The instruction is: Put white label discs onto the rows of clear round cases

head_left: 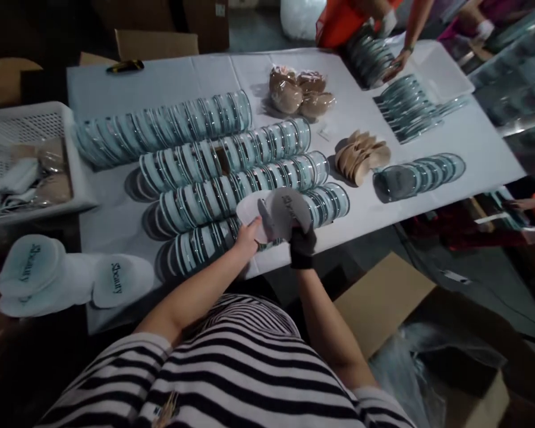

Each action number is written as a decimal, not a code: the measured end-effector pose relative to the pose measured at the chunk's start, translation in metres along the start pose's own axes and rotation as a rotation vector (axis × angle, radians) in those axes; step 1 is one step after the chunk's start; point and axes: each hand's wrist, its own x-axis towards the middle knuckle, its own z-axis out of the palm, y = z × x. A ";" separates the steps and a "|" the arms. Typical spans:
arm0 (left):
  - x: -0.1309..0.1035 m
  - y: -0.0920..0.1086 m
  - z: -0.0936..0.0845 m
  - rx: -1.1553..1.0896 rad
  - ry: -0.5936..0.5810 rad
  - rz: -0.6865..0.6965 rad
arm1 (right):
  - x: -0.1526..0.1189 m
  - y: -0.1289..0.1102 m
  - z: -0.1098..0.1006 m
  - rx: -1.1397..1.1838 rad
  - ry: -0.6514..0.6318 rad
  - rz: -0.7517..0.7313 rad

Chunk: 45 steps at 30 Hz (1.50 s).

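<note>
Table [463, 134]: white-topped, in front of the person.
Disc rows [196, 157]: four, glossy-rimmed, along the table's left and middle.
Basket [82, 172]: white, perforated, just beside the table's left edge.
Beige cups [361, 156]: loose pile, right of the table's middle.
Grey disc [289, 208]: printed, above the table's near edge.
White disc [248, 207]: also above that edge, left of the grey one.
Right hand [302, 241]: dark-gloved, gripping the grey disc.
Left hand [248, 235]: bare, pinching the white disc.
</note>
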 end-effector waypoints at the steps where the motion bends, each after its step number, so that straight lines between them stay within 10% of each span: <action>1: 0.003 0.006 0.000 -0.038 0.010 0.000 | -0.006 0.015 -0.007 0.011 0.037 0.029; 6: 0.016 0.024 0.000 -0.120 0.010 -0.052 | -0.051 0.066 -0.011 -0.264 -0.242 -0.130; 15: 0.013 0.022 -0.001 -0.127 0.002 -0.055 | -0.034 0.037 -0.008 -0.565 -0.332 -0.222; 38: 0.012 0.019 -0.005 -0.105 -0.004 -0.017 | -0.008 0.000 0.050 -0.447 -0.504 -0.142; 45: 0.008 0.017 0.002 -0.104 0.072 0.031 | 0.018 0.014 0.030 0.089 -0.926 0.003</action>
